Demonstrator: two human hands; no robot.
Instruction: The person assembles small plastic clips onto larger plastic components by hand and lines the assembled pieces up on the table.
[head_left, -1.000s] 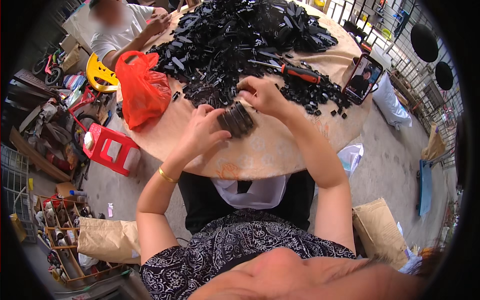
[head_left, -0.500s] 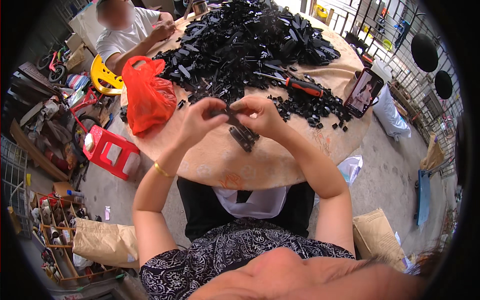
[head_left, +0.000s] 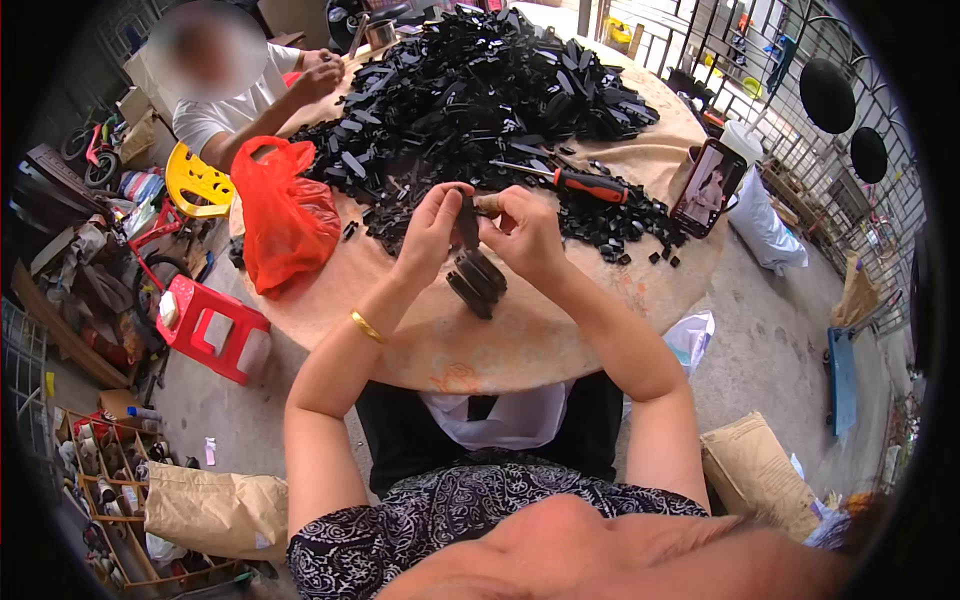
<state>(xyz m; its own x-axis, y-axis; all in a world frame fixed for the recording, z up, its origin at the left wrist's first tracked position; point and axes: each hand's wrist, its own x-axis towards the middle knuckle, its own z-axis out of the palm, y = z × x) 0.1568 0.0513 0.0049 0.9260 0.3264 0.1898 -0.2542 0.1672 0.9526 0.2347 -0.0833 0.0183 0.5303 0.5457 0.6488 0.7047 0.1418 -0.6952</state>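
My left hand [head_left: 432,232] is closed round a long, flat black plastic piece [head_left: 466,222], held up on end over the near side of the table. My right hand [head_left: 526,236] is pinched against the right side of the same piece, near its top. Whatever sits between those right fingertips is hidden. Just below both hands, a small row of similar black strips [head_left: 476,284] lies together on the cloth. Beyond my fingers rises a large heap of black plastic pieces [head_left: 480,100].
A round table with a tan cloth [head_left: 400,350] bears a red plastic bag [head_left: 285,215], a screwdriver [head_left: 590,185], scattered small black bits [head_left: 625,235] and a propped phone [head_left: 708,188]. Across at the left sits another person [head_left: 240,100]. A red stool [head_left: 215,325] stands on the floor.
My left hand has turned and closed more on a black piece, which now shows upright between my hands. My right fingers have drawn into a tighter pinch. The whole view has shifted slightly.
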